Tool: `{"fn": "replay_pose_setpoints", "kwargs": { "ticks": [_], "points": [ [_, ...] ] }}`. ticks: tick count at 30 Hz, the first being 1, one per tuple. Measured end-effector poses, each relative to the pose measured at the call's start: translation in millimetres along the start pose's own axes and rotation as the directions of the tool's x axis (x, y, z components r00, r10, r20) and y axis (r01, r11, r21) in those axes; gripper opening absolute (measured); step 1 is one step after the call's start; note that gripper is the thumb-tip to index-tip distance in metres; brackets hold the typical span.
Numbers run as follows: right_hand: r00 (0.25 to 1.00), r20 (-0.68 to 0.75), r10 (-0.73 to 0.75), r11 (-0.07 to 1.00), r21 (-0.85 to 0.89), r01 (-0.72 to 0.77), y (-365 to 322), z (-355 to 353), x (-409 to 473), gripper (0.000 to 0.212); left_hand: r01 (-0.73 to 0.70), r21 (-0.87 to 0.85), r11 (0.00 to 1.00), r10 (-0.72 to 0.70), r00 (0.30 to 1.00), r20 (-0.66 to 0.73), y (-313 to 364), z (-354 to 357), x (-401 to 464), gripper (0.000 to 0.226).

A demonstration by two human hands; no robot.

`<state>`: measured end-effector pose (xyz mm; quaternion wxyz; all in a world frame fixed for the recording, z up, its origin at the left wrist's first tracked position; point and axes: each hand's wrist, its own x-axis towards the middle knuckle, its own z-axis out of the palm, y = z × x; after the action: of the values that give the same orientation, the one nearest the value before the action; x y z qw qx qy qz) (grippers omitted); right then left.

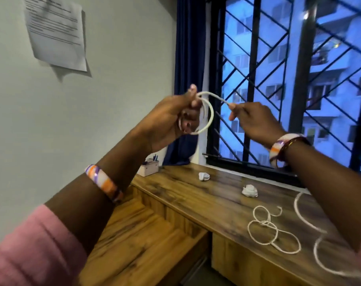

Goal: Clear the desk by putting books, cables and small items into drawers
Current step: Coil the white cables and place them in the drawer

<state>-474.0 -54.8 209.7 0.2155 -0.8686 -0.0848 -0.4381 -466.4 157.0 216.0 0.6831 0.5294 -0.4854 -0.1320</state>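
The left hand [171, 116] pinches a coiled white cable [206, 112], held up well above the tabletop [196, 195]. The right hand [253, 118] pinches the free end, which runs sideways from the left grip toward the right. The left is nearer the coil, so winding likely continues there.

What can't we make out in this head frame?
- Printed sheet on the wall: text blurred, unreadable.
- White cable coil: its end is hidden inside the left hand; the right hand covers the other part.
- Thick cable on the desk: covered by the right forearm, cut by the right edge.
- Pen holder: contents too small.
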Motion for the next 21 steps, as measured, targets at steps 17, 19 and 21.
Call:
{"fn": "replay_pose_setpoints", "kwargs": {
  "ticks": [17,19,21],
  "points": [
    [0.972,0.064,-0.228,0.920,-0.312,0.236,136,-6,18,0.026,0.126,0.797,0.591,0.718,0.368,-0.591,-115,-28,202,0.017],
    [0.978,-0.032,-0.206,0.937,-0.295,0.188,158,-20,46,0.031,0.163,0.982,0.094,0.737,0.652,-0.179,-133,-26,219,0.014],
    [0.978,-0.095,-0.184,0.943,-0.298,0.148,180,-35,71,0.035,0.044,0.993,-0.113,0.537,0.843,0.024,-148,-23,236,0.012]
  ]
}}
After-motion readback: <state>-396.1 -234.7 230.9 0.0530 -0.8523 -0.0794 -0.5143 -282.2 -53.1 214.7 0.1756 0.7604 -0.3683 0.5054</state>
